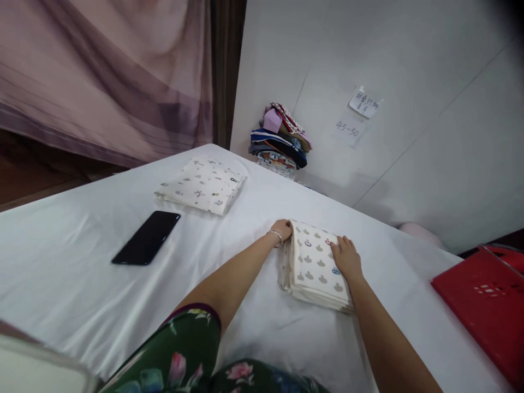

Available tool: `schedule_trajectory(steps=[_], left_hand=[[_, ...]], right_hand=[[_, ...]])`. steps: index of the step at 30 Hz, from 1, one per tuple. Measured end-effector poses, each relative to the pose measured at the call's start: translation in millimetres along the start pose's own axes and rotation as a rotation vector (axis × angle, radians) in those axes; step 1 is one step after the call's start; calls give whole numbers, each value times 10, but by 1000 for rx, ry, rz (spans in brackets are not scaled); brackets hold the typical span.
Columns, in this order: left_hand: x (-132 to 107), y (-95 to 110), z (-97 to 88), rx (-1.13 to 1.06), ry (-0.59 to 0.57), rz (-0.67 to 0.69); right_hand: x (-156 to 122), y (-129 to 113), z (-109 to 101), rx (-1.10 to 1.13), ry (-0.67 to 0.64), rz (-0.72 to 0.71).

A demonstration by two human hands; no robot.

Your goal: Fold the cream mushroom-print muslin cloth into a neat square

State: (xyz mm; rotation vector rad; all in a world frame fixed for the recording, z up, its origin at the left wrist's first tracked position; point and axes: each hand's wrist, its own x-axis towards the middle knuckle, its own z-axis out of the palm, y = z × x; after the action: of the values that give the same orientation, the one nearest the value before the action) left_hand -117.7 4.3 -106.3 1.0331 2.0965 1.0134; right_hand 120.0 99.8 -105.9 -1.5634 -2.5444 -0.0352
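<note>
A thick folded cloth (315, 262), cream with grey mushroom-like prints and a few coloured ones, lies on the white-covered surface in front of me. At its far left corner, my left hand (282, 229), with a bracelet at the wrist, has its fingers closed around the edge; some fingertips are hidden by the fabric. My right hand (347, 257) rests over the right edge, its fingers stretched out flat on the top layer. Farther left lies a second folded cloth (200, 185), white with small scattered prints.
A black phone (147, 238) lies flat on the white sheet (237, 262) to the left. Folded clothes (280, 139) are piled beyond the far edge by the wall. A red bag-like object (483, 300) stands at right. A pink curtain (123, 71) hangs at back left.
</note>
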Motion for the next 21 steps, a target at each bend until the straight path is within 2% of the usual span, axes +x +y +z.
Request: schedule_trajectory(steps=[8,14,21], left_hand=[[-4,-15,1,-16,20,71],[34,-48,43,3,84,112],[48,-74,12,17,179,66]], right_hand=[[20,11,30,-9,13,-2],[-2,9,25,9,28,0],[-6,-5,18,31,29,-14]])
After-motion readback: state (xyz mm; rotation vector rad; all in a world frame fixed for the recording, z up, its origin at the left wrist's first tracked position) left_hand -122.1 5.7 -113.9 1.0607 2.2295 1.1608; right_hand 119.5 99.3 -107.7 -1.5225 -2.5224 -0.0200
